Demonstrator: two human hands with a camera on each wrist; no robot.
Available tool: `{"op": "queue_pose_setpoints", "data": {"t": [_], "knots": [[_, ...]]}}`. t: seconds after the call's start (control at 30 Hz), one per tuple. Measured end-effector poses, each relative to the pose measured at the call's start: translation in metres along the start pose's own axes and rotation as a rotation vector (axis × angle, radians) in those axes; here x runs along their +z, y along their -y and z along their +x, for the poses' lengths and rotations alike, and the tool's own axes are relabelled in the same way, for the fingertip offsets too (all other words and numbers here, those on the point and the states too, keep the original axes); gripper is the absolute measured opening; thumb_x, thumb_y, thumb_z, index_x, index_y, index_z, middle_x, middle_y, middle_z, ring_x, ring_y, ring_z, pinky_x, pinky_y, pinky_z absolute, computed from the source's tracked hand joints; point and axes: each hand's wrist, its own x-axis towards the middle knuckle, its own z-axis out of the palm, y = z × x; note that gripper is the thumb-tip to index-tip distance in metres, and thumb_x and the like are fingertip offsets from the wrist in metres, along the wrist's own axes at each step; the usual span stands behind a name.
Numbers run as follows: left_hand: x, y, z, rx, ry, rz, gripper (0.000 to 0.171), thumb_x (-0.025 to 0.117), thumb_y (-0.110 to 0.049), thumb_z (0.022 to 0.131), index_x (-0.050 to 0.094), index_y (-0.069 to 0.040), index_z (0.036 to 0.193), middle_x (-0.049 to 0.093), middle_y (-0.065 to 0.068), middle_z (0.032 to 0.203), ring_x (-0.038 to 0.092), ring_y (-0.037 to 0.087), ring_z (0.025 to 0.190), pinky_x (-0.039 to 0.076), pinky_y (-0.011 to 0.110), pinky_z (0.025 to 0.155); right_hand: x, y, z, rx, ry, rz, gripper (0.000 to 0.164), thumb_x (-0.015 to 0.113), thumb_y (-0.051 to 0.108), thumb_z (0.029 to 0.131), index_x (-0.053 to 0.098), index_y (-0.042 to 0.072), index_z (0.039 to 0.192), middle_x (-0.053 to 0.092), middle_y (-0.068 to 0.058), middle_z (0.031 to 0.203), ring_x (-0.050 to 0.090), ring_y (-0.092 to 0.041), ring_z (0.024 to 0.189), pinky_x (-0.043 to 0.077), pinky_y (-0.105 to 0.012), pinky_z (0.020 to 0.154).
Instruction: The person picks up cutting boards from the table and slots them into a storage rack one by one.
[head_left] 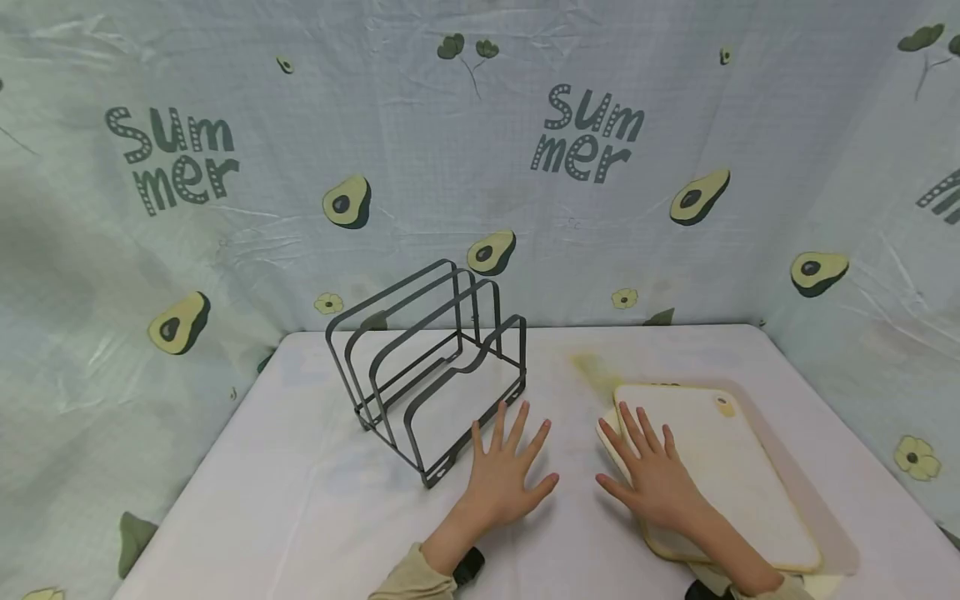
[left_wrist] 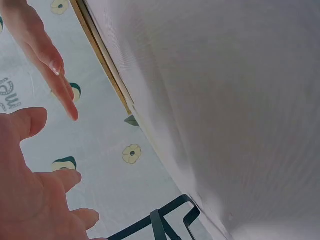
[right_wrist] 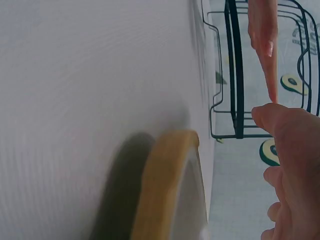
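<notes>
My left hand [head_left: 501, 482] is spread palm down, fingers straight, just in front of the near right corner of a black metal rack [head_left: 427, 367]. It holds nothing. The rack stands upright on the left half of the table, with several looped wire dividers. To the right, my right hand [head_left: 660, 483] is also spread with straight fingers and holds nothing. In the head view it overlaps the left edge of a white cutting board [head_left: 727, 467] with a yellowish rim and a hole in its far right corner. Part of another pale board [head_left: 609, 429] sticks out beneath it.
The table [head_left: 247, 500] has a white cloth with a yellowish stain [head_left: 596, 371] toward the back. A pale, flat pinkish piece [head_left: 813, 500] shows under the boards' right side. A curtain [head_left: 420, 150] printed with avocados hangs behind and along both sides.
</notes>
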Motion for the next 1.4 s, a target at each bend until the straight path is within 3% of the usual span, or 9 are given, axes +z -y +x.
{"op": "queue_pose_setpoints", "data": {"t": [0.4, 0.73, 0.9, 1.07, 1.23, 1.4], "knots": [[-0.005, -0.002, -0.002, 0.030, 0.065, -0.127, 0.061, 0.037, -0.054, 0.088, 0.023, -0.027, 0.142, 0.008, 0.006, 0.151, 0.001, 0.035, 0.138, 0.012, 0.068, 0.099, -0.014, -0.017, -0.006, -0.006, 0.026, 0.046, 0.066, 0.052, 0.047, 0.084, 0.031, 0.017, 0.139, 0.005, -0.006, 0.152, -0.012, -0.016, 0.138, 0.016, -0.063, 0.099], [-0.010, -0.008, 0.002, 0.091, 0.052, -0.154, 0.060, 0.035, -0.052, 0.089, 0.022, -0.027, 0.142, 0.013, 0.006, 0.151, 0.006, 0.035, 0.138, 0.018, 0.067, 0.098, -0.027, -0.037, -0.011, -0.034, 0.014, 0.054, 0.066, 0.055, 0.040, 0.085, 0.027, 0.020, 0.141, 0.003, -0.004, 0.152, -0.010, -0.015, 0.138, 0.019, -0.062, 0.099], [-0.014, -0.014, 0.006, 0.107, 0.086, -0.203, 0.058, 0.034, -0.051, 0.090, 0.021, -0.027, 0.142, 0.013, 0.006, 0.150, 0.006, 0.034, 0.138, 0.019, 0.065, 0.099, -0.035, -0.049, -0.013, -0.026, 0.032, 0.078, 0.065, 0.055, 0.037, 0.086, 0.025, 0.019, 0.141, 0.006, -0.006, 0.151, -0.005, -0.019, 0.139, 0.022, -0.062, 0.097], [-0.015, -0.022, 0.010, 0.134, 0.122, -0.295, 0.055, 0.032, -0.046, 0.093, 0.021, -0.025, 0.142, 0.013, 0.005, 0.150, 0.009, 0.031, 0.138, 0.021, 0.063, 0.099, -0.044, -0.064, -0.013, -0.004, 0.041, 0.129, 0.062, 0.055, 0.032, 0.086, 0.030, 0.014, 0.140, 0.016, -0.016, 0.148, 0.014, -0.037, 0.136, 0.025, -0.063, 0.093], [-0.015, -0.033, 0.013, 0.162, 0.121, -0.412, 0.052, 0.032, -0.040, 0.094, 0.023, -0.021, 0.142, 0.018, 0.005, 0.149, 0.017, 0.028, 0.137, 0.026, 0.060, 0.100, -0.049, -0.082, -0.010, 0.003, 0.003, 0.139, 0.061, 0.060, 0.027, 0.084, 0.036, 0.004, 0.135, 0.032, -0.029, 0.136, 0.033, -0.049, 0.120, 0.029, -0.062, 0.089], [-0.016, -0.044, 0.014, 0.150, 0.153, -0.615, 0.051, 0.034, -0.036, 0.095, 0.024, -0.019, 0.142, 0.022, 0.005, 0.148, 0.023, 0.027, 0.135, 0.028, 0.051, 0.104, -0.058, -0.099, -0.006, 0.077, 0.084, 0.205, 0.064, 0.055, 0.028, 0.087, 0.029, 0.000, 0.138, 0.030, -0.035, 0.134, 0.034, -0.052, 0.116, 0.030, -0.062, 0.088]]}}
